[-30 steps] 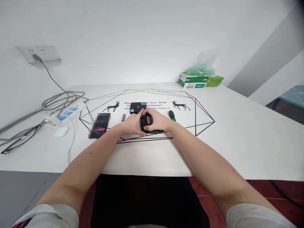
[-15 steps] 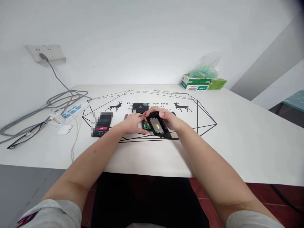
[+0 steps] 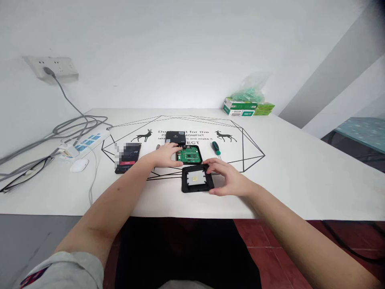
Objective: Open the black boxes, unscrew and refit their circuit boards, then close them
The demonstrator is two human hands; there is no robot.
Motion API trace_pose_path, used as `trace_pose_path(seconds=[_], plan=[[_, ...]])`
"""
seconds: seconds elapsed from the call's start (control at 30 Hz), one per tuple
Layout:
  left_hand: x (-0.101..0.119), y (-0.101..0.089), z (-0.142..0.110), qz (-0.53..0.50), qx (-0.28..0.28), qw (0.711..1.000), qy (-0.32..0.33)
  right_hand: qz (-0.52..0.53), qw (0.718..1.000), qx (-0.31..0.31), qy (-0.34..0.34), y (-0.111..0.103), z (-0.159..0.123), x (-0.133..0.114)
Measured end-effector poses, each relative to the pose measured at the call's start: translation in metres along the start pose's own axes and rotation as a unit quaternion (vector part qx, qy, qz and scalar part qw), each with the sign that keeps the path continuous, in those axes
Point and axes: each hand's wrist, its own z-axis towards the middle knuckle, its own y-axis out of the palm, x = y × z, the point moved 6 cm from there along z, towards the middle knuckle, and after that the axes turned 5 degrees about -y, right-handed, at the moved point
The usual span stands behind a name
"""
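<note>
On white desk: opened black casing, both hands at it.
Line-print desk mat (image 3: 168,172) below, plain wall behind, red floor tiles (image 3: 258,257); left hand (image 3: 166,155) loosely spread at left edge of tray with green circuit board (image 3: 189,154); right hand (image 3: 230,178) half open, fingers and thumb at right side of black cover (image 3: 197,178), lying nearer the person.

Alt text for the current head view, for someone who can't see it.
Left hand at the left edge of an open black case with a green circuit board inside; right hand holding a black cover nearer the person. Green screwdriver beyond, white desk.
</note>
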Motion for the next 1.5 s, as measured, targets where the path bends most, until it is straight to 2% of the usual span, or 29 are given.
trace_pose_path(seconds=[0.13, 0.23, 0.3, 0.37, 0.47, 0.5, 0.63, 0.7, 0.87, 1.07, 1.2, 1.33, 1.4, 1.43, 1.5], plan=[[0.003, -0.002, -0.002, 0.012, 0.011, 1.000, 0.003, -0.067, 0.995, -0.067, 0.032, 0.013, 0.002, 0.004], [0.002, -0.002, -0.001, 0.017, 0.026, 0.999, 0.008, -0.095, 0.990, -0.104, 0.016, 0.011, 0.018, -0.002], [0.001, -0.002, 0.001, 0.018, 0.035, 0.999, 0.015, -0.078, 0.988, -0.131, 0.002, 0.007, 0.033, -0.004], [0.001, -0.002, 0.002, 0.014, 0.046, 0.999, 0.022, -0.020, 0.990, -0.139, 0.007, 0.002, 0.054, -0.003], [0.000, -0.002, 0.004, -0.002, 0.057, 0.998, 0.025, -0.033, 0.997, -0.041, 0.058, -0.007, 0.096, 0.008], [0.000, -0.002, 0.003, -0.009, 0.059, 0.998, 0.024, -0.056, 0.995, -0.035, 0.076, -0.003, 0.110, 0.013], [0.002, -0.005, 0.001, -0.028, 0.064, 0.997, 0.024, -0.126, 0.981, -0.116, 0.091, 0.027, 0.155, 0.025], [0.003, -0.005, 0.001, -0.037, 0.064, 0.997, 0.021, -0.135, 0.978, -0.130, 0.096, 0.035, 0.169, 0.029], [0.004, -0.009, 0.001, -0.076, 0.078, 0.994, 0.026, -0.131, 0.974, -0.149, 0.110, 0.035, 0.184, 0.029], [0.004, -0.013, 0.003, -0.093, 0.097, 0.991, 0.024, -0.079, 0.977, -0.156, 0.121, 0.021, 0.186, 0.032], [0.001, -0.014, 0.008, -0.114, 0.175, 0.976, 0.055, 0.043, 0.986, -0.107, 0.122, 0.010, 0.182, 0.033], [-0.003, -0.014, 0.011, -0.100, 0.254, 0.961, 0.047, 0.115, 0.987, -0.033, 0.111, 0.004, 0.167, 0.028], [-0.001, -0.014, 0.009, -0.087, 0.274, 0.956, 0.055, 0.133, 0.984, 0.032, 0.115, -0.003, 0.154, 0.030], [0.000, -0.016, 0.007, -0.087, 0.286, 0.953, 0.058, 0.137, 0.979, 0.085, 0.126, -0.011, 0.146, 0.033], [0.002, -0.020, 0.002, -0.098, 0.315, 0.942, 0.058, 0.111, 0.957, 0.186, 0.193, -0.026, 0.128, 0.045]])
